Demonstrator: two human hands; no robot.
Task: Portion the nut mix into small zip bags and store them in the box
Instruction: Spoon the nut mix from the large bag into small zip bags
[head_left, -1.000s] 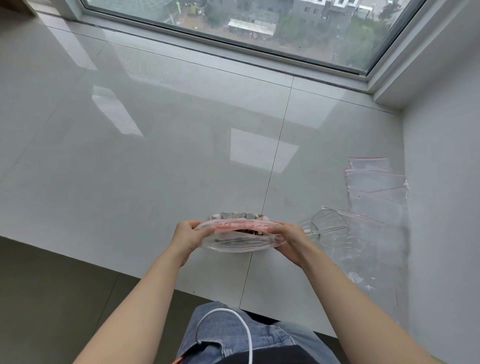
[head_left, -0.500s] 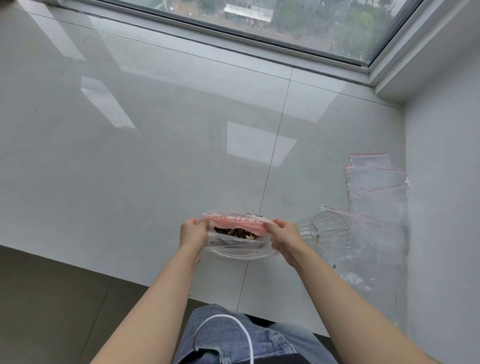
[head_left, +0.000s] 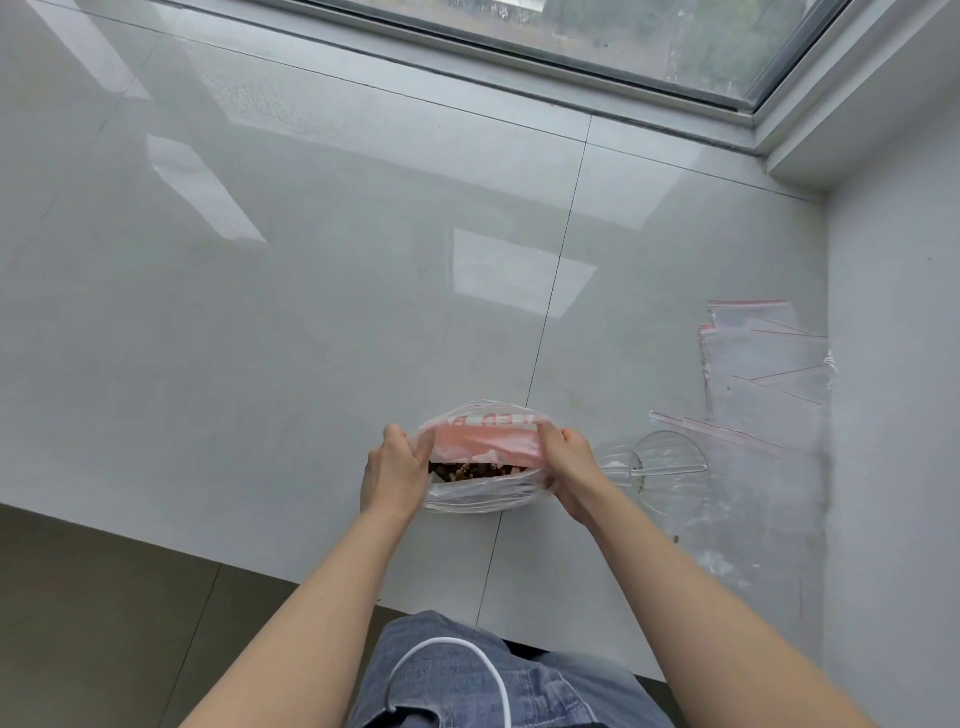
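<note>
A clear plastic bag with a pink printed band (head_left: 485, 441) stands on the white sill near its front edge. Brown nut mix (head_left: 470, 471) shows through its spread mouth. My left hand (head_left: 394, 470) grips the bag's left rim and my right hand (head_left: 569, 460) grips the right rim, pulling the mouth apart. A clear plastic scoop (head_left: 670, 470) lies just right of my right hand. Several empty small zip bags with red seal lines (head_left: 763, 364) lie flat at the right by the wall. No box is in view.
The glossy white tiled sill (head_left: 311, 312) stretches left and back to a window frame (head_left: 571, 67). A white wall (head_left: 893, 415) bounds it on the right. A larger clear bag (head_left: 753, 499) lies under the scoop. Below the sill edge are a grey floor and my jeans-clad lap.
Both hands have pulled the bag's mouth wider, so the nut mix inside now shows more. The camera has tipped downward a little.
</note>
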